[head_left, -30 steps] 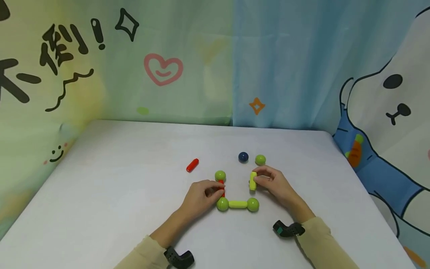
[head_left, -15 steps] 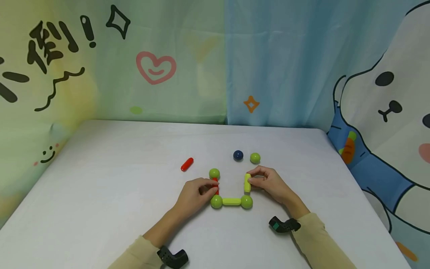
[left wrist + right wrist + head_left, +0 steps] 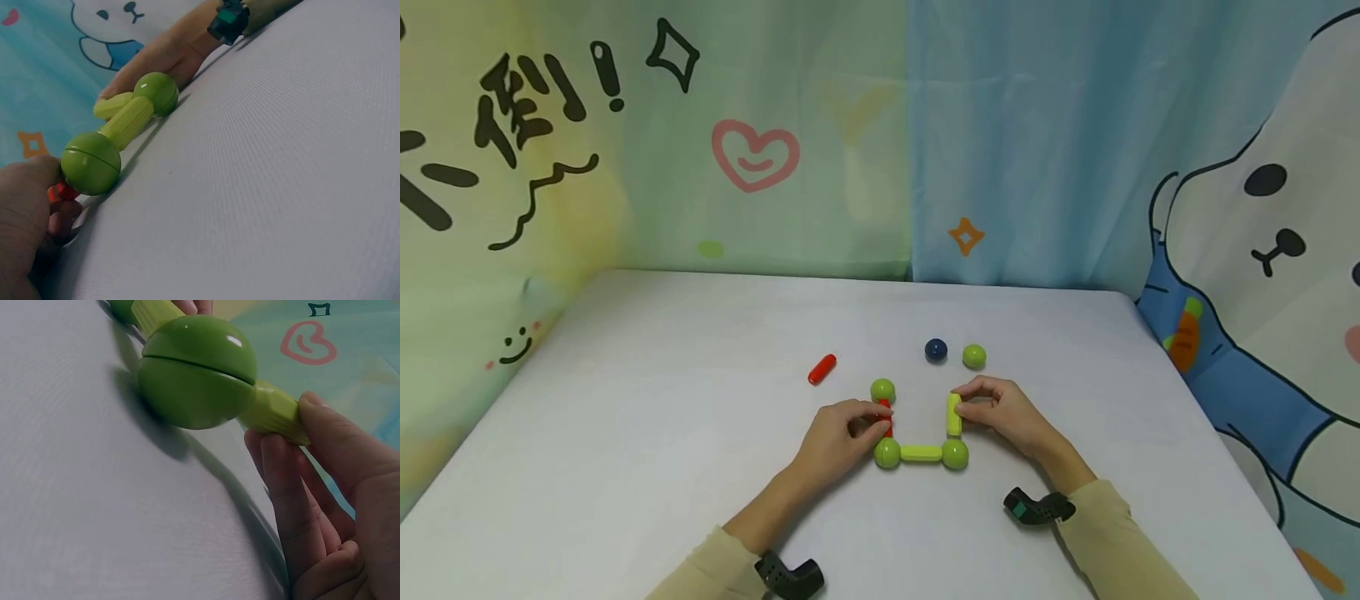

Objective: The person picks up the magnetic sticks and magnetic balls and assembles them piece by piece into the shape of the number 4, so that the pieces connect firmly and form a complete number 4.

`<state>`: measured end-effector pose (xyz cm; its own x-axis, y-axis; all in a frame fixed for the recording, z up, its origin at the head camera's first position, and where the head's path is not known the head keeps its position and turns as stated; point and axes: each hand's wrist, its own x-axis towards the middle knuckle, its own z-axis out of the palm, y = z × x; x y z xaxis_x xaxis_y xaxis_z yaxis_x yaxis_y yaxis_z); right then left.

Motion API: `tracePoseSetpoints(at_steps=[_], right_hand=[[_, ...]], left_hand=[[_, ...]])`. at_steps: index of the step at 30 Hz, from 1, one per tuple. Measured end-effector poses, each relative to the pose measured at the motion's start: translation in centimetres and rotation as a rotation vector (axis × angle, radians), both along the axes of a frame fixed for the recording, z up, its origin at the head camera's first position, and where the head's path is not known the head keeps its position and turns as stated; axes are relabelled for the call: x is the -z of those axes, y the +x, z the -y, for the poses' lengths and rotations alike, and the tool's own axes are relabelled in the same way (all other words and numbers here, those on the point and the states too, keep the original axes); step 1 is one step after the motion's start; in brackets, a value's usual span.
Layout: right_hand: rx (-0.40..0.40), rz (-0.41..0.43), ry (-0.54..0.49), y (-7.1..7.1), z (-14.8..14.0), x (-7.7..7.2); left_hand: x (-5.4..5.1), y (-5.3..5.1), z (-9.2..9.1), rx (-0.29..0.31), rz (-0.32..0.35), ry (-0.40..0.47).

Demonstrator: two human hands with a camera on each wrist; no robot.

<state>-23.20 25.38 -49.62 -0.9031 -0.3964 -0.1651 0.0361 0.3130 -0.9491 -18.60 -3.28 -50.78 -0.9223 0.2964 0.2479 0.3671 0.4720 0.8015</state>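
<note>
My left hand (image 3: 842, 437) pinches a red rod (image 3: 886, 417), partly hidden by the fingers, that runs between a far green ball (image 3: 882, 390) and a near green ball (image 3: 887, 453). From the near ball a yellow-green rod (image 3: 921, 453) leads right to another green ball (image 3: 955, 454). Between thumb and fingers, my right hand (image 3: 1009, 417) holds a second yellow-green rod (image 3: 954, 415) pointing away from that ball. In the right wrist view this held rod (image 3: 275, 412) meets the green ball (image 3: 197, 372) end-on.
On the white table (image 3: 625, 467), a loose red rod (image 3: 822, 369) lies beyond the left hand. A dark blue ball (image 3: 936, 350) and a loose green ball (image 3: 974, 357) sit farther back, beyond the right hand. A printed curtain (image 3: 820, 167) hangs behind the table.
My right hand has brought the yellow-green rod nearer, closing the gap to the right green ball, so they now touch. The left hand keeps its hold on the red rod. The head view shifted slightly.
</note>
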Motion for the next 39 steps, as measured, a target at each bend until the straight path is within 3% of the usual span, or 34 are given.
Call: tracePoseSetpoints(at_steps=[29,39], right_hand=[[-0.047,0.015,0.047,-0.44,0.18,0.0],[-0.07,-0.034,0.114,-0.46,0.42,0.07]], left_hand=[[-0.06,-0.05,0.0,0.008,0.003,-0.021],[-0.19,0.04,0.01,0.003,0.015,-0.031]])
